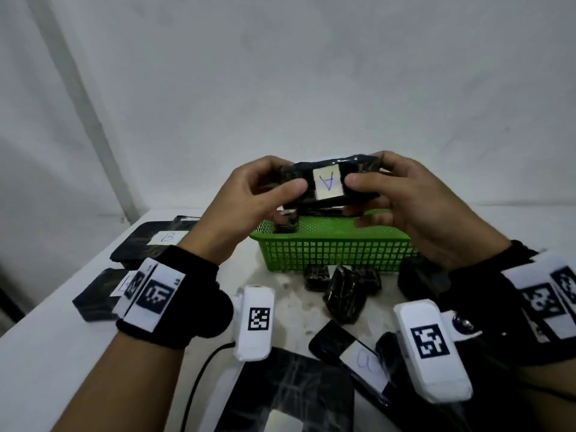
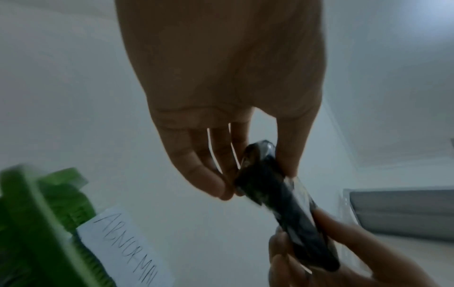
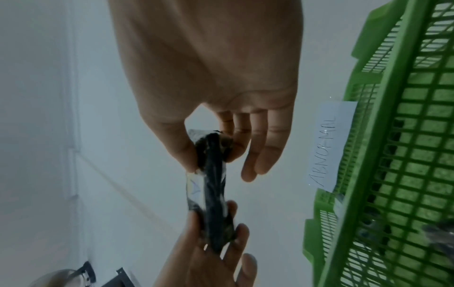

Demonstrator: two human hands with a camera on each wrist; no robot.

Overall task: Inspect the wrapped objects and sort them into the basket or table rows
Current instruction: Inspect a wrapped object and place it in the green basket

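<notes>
A flat object in black wrap [image 1: 330, 182] carries a white label marked "A" and is held up above the green basket [image 1: 336, 249]. My left hand [image 1: 249, 194] pinches its left end between thumb and fingers. My right hand [image 1: 396, 198] pinches its right end. The left wrist view shows the wrapped object [image 2: 285, 205] edge-on between the thumb and fingers of the left hand [image 2: 248, 170]. In the right wrist view the wrapped object [image 3: 213, 186] is held the same way by the right hand [image 3: 213, 153]. The basket [image 3: 398, 155] bears a paper tag [image 3: 329, 143] reading "ABNORMAL".
One small wrapped piece [image 1: 288, 221] stands in the basket's left corner. Several small wrapped pieces [image 1: 343, 291] lie in front of the basket. Flat wrapped packs with labels lie at the left [image 1: 156, 241] and near me [image 1: 349, 353]. A white wall rises close behind the table.
</notes>
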